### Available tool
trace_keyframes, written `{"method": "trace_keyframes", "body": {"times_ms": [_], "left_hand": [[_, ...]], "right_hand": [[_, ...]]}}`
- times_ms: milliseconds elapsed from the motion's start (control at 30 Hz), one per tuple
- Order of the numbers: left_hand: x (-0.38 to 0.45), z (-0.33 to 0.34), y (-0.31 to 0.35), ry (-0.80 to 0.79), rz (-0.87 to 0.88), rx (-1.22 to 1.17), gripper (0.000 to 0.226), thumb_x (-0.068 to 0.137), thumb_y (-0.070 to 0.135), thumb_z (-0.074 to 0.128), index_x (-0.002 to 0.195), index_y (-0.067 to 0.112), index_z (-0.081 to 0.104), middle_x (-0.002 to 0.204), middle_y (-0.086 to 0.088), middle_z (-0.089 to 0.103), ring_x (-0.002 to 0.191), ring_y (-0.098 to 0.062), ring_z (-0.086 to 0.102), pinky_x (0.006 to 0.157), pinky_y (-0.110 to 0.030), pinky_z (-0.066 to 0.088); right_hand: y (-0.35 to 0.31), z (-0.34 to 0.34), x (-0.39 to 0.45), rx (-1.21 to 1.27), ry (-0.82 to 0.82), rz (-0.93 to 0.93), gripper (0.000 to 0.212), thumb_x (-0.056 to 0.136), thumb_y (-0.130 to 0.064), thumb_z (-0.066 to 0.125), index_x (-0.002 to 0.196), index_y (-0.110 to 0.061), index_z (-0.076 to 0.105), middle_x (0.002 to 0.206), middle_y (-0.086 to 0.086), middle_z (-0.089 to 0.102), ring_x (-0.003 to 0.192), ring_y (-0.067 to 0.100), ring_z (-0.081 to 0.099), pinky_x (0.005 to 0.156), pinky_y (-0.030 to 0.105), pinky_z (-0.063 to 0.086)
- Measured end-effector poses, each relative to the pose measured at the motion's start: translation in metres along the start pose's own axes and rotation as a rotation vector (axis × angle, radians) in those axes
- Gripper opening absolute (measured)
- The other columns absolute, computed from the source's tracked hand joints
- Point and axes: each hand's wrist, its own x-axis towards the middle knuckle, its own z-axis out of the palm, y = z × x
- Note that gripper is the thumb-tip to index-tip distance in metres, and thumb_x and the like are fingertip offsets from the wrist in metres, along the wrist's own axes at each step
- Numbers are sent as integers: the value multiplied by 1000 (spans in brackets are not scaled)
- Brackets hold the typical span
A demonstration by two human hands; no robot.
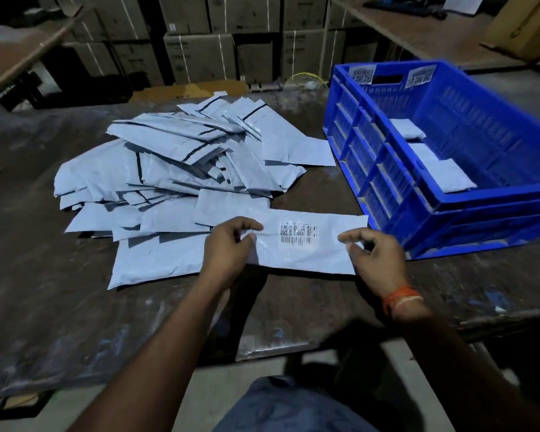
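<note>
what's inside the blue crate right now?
Three folded grey packets lie in the blue crate, along its near wall. That wall hides the floor just behind it, so more may sit there. The left hand and right hand pinch a labelled mailer outside.

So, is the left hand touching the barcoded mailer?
Touching. The head view shows the left hand pinching the barcoded mailer at its left end, with no gap between them.

The barcode label (299, 234) on the mailer (312, 257) is illegible.
</note>
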Motion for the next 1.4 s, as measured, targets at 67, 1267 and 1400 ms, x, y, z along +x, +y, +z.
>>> {"method": "trace_keyframes", "body": {"times_ms": [67,1267,1400], "left_hand": [[11,-16,15,10,21,-100,17,88,18,68,90,32,78,88,6,76,73,-12,67,67,-26,50],[257,268,300,32,97,769,29,83,4,57,104,13,76,104,-10,74,98,-30,69,86,-41,59],[285,287,299,49,69,873,23,90,6,51,103,4,70,106,-18,70,102,-38,66,78,-41,54]], "right_hand": [[-21,-11,10,-4,34,-40,23,88,-3,67,86,-23,78,79,-19,72,70,-1,64,65,10,44],[44,-227,415,-528,-15,-98,22,82,-7,59,93,-11,77,103,14,74,99,31,68,87,33,55],[55,-190,444,-514,1,-54,26,88,-5,57,108,-8,73,110,20,71,105,34,67,87,38,54]]}}
